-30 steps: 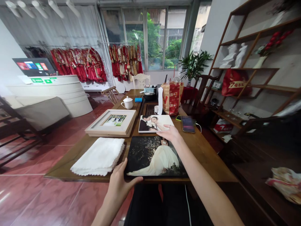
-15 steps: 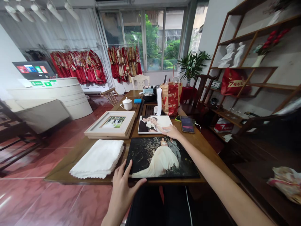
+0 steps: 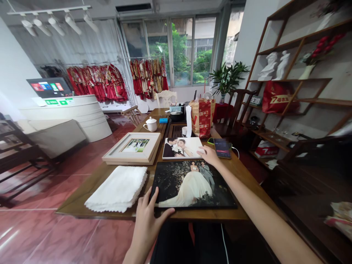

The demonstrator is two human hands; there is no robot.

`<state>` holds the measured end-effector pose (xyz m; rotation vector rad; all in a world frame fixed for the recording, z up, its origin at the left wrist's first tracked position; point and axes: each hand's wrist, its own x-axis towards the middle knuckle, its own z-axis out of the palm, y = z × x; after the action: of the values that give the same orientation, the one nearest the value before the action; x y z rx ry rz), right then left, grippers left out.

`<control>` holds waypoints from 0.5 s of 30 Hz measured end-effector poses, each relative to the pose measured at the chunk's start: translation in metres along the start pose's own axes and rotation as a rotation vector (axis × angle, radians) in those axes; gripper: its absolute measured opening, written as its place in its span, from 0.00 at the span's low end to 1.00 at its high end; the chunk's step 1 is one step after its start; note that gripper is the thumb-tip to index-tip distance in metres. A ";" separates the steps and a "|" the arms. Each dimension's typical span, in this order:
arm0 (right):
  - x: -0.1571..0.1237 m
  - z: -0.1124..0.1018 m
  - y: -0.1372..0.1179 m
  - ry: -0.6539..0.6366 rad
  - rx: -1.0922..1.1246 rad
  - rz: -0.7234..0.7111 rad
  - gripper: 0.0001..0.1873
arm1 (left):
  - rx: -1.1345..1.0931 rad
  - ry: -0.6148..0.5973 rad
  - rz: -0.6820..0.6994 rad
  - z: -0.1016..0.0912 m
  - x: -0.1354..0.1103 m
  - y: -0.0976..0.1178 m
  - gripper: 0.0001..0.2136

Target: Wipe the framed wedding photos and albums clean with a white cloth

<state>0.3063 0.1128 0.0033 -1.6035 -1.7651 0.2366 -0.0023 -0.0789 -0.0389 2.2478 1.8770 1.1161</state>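
A dark wedding photo panel (image 3: 181,185) lies flat at the table's front edge, showing a couple with a long white gown. My left hand (image 3: 150,211) rests at its lower left corner, fingers and thumb spread apart. My right hand (image 3: 210,154) reaches across the panel's upper right part, its fingers stretched out at the right edge of a smaller white wedding photo panel (image 3: 189,151) just behind. Whether those fingertips press on the smaller panel I cannot tell. Left of the dark panel sits a folded white cloth (image 3: 117,189) with a scalloped edge.
Light wooden picture frames (image 3: 114,156) are stacked behind the cloth. A phone (image 3: 222,148) with a cable lies right of my right hand. Farther back stand a white lidded cup (image 3: 151,124), a red and brown paper bag (image 3: 202,119) and a black pot (image 3: 176,116).
The view has tilted up slightly and turned left. My right hand has slid a little to the right along the smaller panel's edge. My left hand stays at the dark panel's corner.
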 end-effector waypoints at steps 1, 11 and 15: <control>-0.006 -0.006 0.007 0.041 0.014 0.019 0.15 | 0.017 -0.006 0.003 -0.001 -0.001 0.002 0.35; -0.085 -0.036 0.031 0.139 0.280 0.046 0.24 | 0.268 0.083 0.221 -0.088 0.003 -0.003 0.23; -0.086 -0.031 0.031 0.117 0.387 0.046 0.28 | 0.369 -0.088 0.299 -0.110 0.011 -0.065 0.32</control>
<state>0.3460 0.0296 -0.0254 -1.3494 -1.4881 0.4666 -0.1143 -0.0975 0.0211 2.7992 1.8863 0.7179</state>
